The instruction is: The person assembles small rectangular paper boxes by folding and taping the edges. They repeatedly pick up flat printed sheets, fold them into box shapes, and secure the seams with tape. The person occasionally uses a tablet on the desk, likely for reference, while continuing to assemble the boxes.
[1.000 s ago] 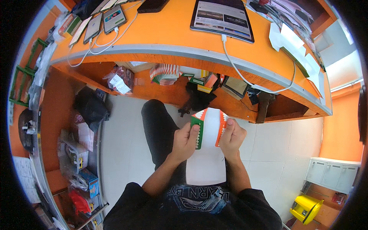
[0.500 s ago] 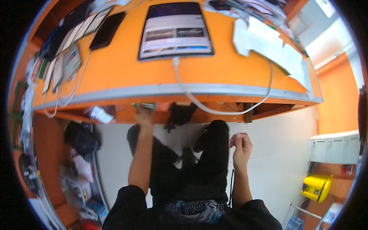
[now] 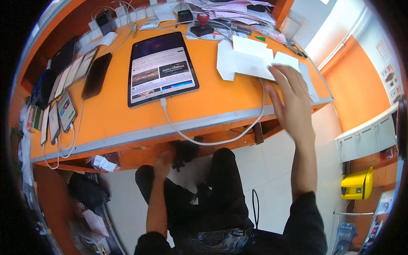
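While the right hand (image 3: 291, 100) hovers flat, fingers spread and holding nothing, over white folded paper (image 3: 248, 59) at the orange table (image 3: 110, 114) edge, the left hand (image 3: 162, 159) sits blurred beneath the table; its grip cannot be determined
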The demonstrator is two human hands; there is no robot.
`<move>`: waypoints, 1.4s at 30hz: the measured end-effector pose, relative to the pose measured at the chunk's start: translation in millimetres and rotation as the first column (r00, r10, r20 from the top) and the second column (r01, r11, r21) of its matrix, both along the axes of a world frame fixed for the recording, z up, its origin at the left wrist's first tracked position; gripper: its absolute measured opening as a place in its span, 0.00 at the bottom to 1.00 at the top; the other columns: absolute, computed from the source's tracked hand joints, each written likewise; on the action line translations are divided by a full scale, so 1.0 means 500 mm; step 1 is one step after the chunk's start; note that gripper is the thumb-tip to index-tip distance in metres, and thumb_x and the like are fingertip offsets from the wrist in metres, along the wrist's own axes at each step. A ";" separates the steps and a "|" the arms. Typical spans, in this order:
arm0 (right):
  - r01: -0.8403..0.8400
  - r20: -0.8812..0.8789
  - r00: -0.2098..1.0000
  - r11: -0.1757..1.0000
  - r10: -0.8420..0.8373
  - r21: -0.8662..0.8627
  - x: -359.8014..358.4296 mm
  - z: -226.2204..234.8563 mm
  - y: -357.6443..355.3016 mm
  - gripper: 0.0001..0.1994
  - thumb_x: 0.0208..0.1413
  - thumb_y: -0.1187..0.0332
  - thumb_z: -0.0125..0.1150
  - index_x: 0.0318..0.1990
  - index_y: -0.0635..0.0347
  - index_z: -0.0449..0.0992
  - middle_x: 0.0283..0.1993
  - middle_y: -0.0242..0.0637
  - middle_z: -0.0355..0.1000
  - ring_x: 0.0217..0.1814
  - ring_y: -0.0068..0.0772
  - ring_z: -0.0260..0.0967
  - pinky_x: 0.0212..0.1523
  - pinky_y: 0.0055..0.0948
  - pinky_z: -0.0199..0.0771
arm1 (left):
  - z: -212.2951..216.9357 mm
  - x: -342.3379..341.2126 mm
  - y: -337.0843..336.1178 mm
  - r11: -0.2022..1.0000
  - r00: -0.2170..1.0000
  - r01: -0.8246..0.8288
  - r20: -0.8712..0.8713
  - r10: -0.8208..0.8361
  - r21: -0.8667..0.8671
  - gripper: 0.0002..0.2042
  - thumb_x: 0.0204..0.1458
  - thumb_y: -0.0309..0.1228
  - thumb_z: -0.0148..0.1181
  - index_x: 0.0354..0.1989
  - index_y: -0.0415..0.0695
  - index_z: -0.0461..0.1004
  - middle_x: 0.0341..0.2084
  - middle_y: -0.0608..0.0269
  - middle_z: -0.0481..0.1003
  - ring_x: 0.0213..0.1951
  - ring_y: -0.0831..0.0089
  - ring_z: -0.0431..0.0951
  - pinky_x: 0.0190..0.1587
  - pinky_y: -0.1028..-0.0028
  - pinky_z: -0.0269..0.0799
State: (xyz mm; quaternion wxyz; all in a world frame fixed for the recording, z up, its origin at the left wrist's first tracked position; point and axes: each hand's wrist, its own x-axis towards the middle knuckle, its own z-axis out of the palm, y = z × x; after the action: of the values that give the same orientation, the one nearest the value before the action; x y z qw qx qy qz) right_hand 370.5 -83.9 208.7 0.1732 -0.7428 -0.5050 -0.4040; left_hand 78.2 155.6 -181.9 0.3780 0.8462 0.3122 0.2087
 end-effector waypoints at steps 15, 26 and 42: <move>-0.007 -0.153 0.988 0.973 -0.030 -0.230 0.120 0.000 0.033 0.05 0.55 0.70 0.58 0.37 0.60 0.75 0.37 0.41 0.76 0.40 0.46 0.76 0.39 0.42 0.76 | -0.024 -0.087 -0.029 0.969 0.965 0.062 -0.233 -0.119 -0.237 0.12 0.58 0.32 0.54 0.43 0.40 0.79 0.42 0.43 0.79 0.48 0.47 0.79 0.51 0.58 0.73; -0.327 -0.953 0.302 0.937 -0.016 -0.120 0.187 0.018 0.016 0.06 0.61 0.69 0.62 0.33 0.60 0.76 0.29 0.23 0.71 0.30 0.17 0.64 0.32 0.22 0.64 | 0.004 -0.092 -0.043 0.966 0.969 0.001 -0.238 -0.065 -0.260 0.12 0.57 0.30 0.54 0.44 0.39 0.79 0.41 0.44 0.80 0.47 0.48 0.79 0.51 0.59 0.73; 0.078 -0.372 0.924 0.904 0.094 0.421 0.205 0.083 0.001 0.09 0.68 0.65 0.51 0.45 0.61 0.71 0.37 0.53 0.78 0.39 0.59 0.78 0.37 0.43 0.76 | -0.010 -0.096 -0.043 0.973 0.964 0.011 -0.254 -0.072 -0.232 0.12 0.60 0.32 0.56 0.47 0.39 0.79 0.40 0.49 0.81 0.42 0.55 0.83 0.46 0.63 0.76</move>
State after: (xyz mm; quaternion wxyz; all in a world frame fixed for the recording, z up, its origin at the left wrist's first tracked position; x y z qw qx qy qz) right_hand 473.3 -83.4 250.0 0.4290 -0.7488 -0.3632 -0.3512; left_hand 30.0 134.1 -187.1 0.4328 0.8236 0.3632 0.0501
